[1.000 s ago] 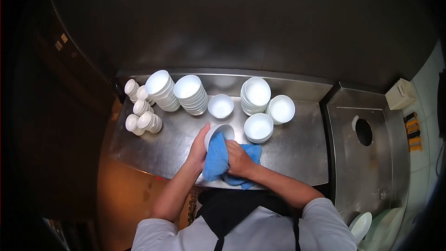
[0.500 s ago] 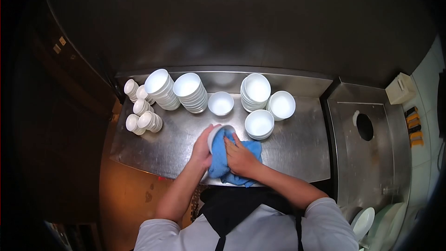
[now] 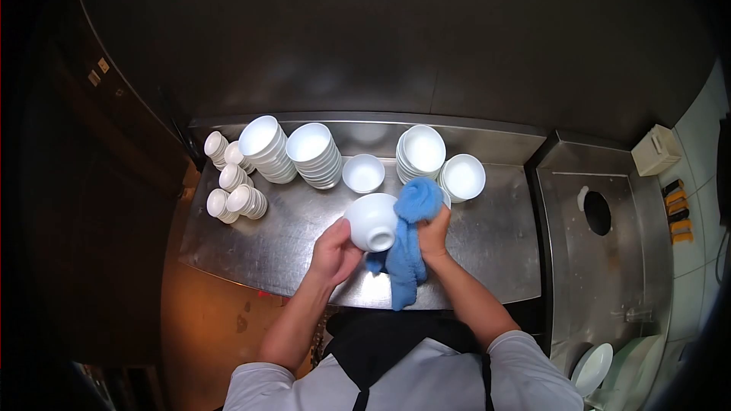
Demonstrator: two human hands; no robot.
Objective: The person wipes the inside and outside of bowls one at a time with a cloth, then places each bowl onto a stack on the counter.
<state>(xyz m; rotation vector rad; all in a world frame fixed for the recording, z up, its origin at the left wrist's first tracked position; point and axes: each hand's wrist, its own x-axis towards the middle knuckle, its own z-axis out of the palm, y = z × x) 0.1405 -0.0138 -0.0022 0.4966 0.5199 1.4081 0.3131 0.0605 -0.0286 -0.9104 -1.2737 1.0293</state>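
Observation:
My left hand point(image 3: 336, 252) grips a white bowl point(image 3: 368, 221) by its left side. The bowl is tipped so that its underside and foot ring face me. In my right hand point(image 3: 434, 234) is a bunched blue cloth point(image 3: 407, 247), whose lower end hangs toward the counter's front edge. The cloth's upper part touches or overlaps the bowl's right side. Just beyond the held bowl, a single white bowl point(image 3: 363, 174) stands upright on the counter. Behind the cloth and my right hand, one low bowl stack is mostly hidden.
Tall bowl stacks point(image 3: 313, 156) and several small cup stacks point(image 3: 247, 202) stand at the left of the steel counter point(image 3: 282, 251). More bowl stacks point(image 3: 421, 151) are at the back right. Farther right is a steel unit point(image 3: 563, 259) with a dark round hole.
The bowl has turned over from its open side to its underside. My right hand has moved right and up with the cloth, out of the bowl's inside.

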